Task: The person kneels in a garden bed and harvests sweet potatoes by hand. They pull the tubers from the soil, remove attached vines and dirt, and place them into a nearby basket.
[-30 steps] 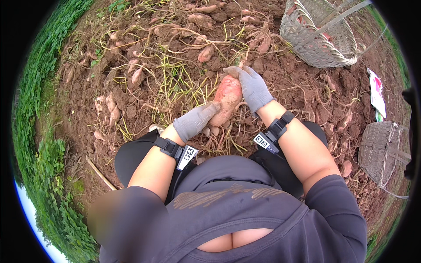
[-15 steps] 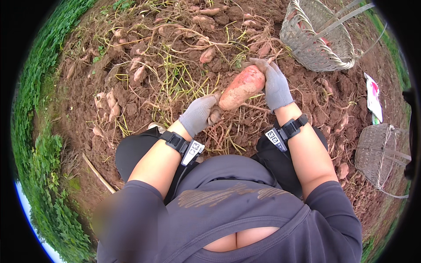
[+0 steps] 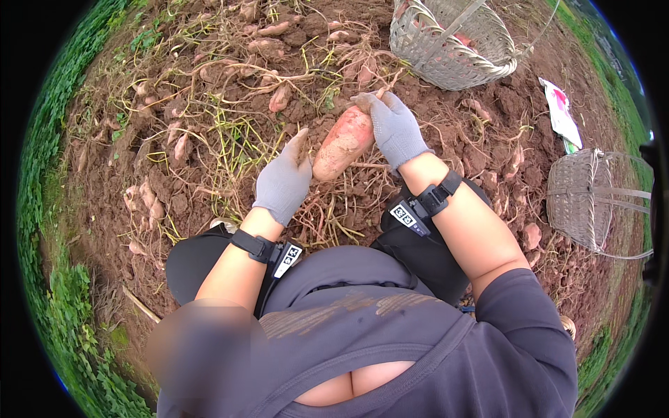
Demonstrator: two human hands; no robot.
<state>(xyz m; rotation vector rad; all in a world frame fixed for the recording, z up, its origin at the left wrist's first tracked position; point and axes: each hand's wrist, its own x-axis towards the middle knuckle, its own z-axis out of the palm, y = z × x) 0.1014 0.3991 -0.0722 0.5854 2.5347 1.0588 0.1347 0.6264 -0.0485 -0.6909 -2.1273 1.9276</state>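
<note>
A large pinkish-red sweet potato (image 3: 341, 146), caked with soil at its lower end, is held out in front of me above the dug earth. My right hand (image 3: 391, 124), in a grey work glove with dirty fingertips, grips its upper right end. Beside its lower left end, my left hand (image 3: 286, 174) wears a matching glove; the fingers are stretched upward and the palm faces the sweet potato without wrapping it. Loose roots and yellow-green vines (image 3: 233, 136) lie on the soil beneath both hands.
A woven basket (image 3: 456, 59) with reddish contents stands at the far right. Another woven basket (image 3: 575, 202) lies nearer on the right, below a white and pink bag (image 3: 559, 111). Several sweet potatoes (image 3: 148, 200) lie about the soil. A stick (image 3: 141, 304) is at the near left.
My left hand has let go of the sweet potato's lower end and straightened its fingers. The right hand keeps its hold. The whole view has shifted, so the baskets appear farther left.
</note>
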